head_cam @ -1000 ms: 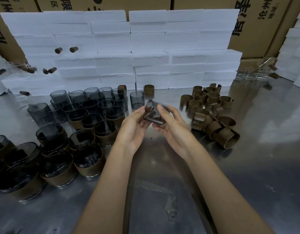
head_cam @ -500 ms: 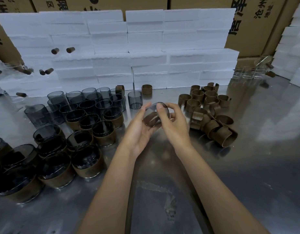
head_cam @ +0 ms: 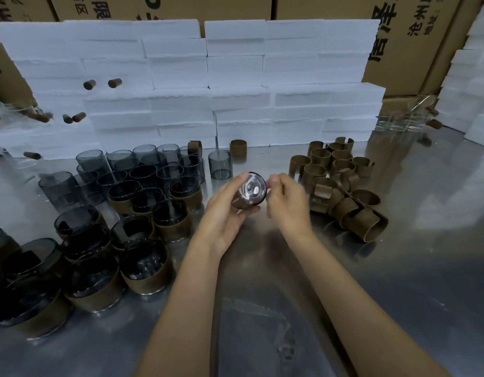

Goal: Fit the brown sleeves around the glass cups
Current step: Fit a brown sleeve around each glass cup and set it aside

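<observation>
Since half a second ago the smoky grey glass cup (head_cam: 250, 192) has been turned so its round end faces me, where before I saw it more side-on, and my right hand has slipped back off its rim. A brown curved sleeve (head_cam: 242, 204) wraps the lower wall of the cup, and both sit in mid-air above the bare middle of the shiny steel table (head_cam: 398, 281).

My left hand (head_cam: 224, 213) is curled about the sleeved cup, thumb at the far rim and fingers cupped beneath, so it alone carries the load. My right hand (head_cam: 287, 202) is blurred and half closed just to the right, thumb tip near the rim; I cannot tell whether it touches the glass, and it holds nothing I can make out.

To finish this well I judge the sleeve should be pushed square along the wall until its edge sits level all round, with the left hand squeezing only lightly so the split band does not spring off.

Both forearms reach in from the near edge, wrists angled inward to meet at the cup. To the left stand the finished sleeved dark cups (head_cam: 144, 270), with bare grey glass cups (head_cam: 220, 164) behind them; to the right lies the heap of loose brown sleeves (head_cam: 341, 186).
</observation>
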Demonstrator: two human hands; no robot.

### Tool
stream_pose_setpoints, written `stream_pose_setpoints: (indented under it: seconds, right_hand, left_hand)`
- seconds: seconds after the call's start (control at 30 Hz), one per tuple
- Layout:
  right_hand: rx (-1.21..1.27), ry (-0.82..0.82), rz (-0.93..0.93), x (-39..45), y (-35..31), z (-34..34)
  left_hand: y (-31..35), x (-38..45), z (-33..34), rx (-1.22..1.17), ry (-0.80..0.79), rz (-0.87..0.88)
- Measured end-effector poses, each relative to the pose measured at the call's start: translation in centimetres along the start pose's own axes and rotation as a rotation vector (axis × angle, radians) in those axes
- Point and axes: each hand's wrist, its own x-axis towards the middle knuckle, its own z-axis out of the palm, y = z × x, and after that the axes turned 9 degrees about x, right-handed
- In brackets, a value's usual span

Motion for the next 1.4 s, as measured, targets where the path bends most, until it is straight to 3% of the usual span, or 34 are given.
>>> stream_pose_setpoints:
  seconds: [0.07,0.13,0.23,0.33,0.43,0.63,0.8,0.93,1.1,1.27,1.4]
  right_hand:
    - [-0.053,-0.009,0.060,3.0,-0.5,-0.1]
    - [-0.292,-0.031,0.050,7.3,-1.0,-0.4]
    - [-0.779,-0.189,0.049,12.9,-1.4,-1.3]
    - [-0.999,-0.355,0.108,16.0,-0.4,-2.3]
    - [-1.024,-0.410,0.146,16.5,0.8,-2.0]
    - [-0.917,-0.368,0.056,15.0,0.8,-0.6]
    - [-0.760,-0.475,0.061,13.6,-1.2,0.6]
    - [-0.844,-0.516,0.021,13.0,-2.7,0.8]
    - [-1.073,-0.839,0.152,11.9,-3.6,0.2]
    - [-0.891,-0.780,0.103,11.4,-5.0,-1.7]
    - [-1.007,-0.996,0.159,9.8,-5.7,-2.7]
  left_hand:
    - [0.0,0.3,-0.4,-0.092,0.090,-0.006]
    - [0.1,0.5,-1.0,-0.178,0.148,-0.006]
    - [0.2,0.7,-1.3,-0.242,0.162,-0.017]
    - [0.2,0.9,-1.4,-0.289,0.171,-0.059]
    - [0.0,1.3,-1.8,-0.321,0.163,-0.085]
    - [-0.1,1.3,-1.8,-0.351,0.147,-0.103]
    - [0.1,1.0,-1.6,-0.329,0.141,-0.111]
    - [0.3,1.0,-1.6,-0.350,0.163,-0.116]
    - [0.3,0.9,-1.5,-0.333,0.165,-0.122]
    - [0.3,0.9,-1.6,-0.328,0.154,-0.118]
    - [0.2,0.9,-1.7,-0.332,0.145,-0.106]
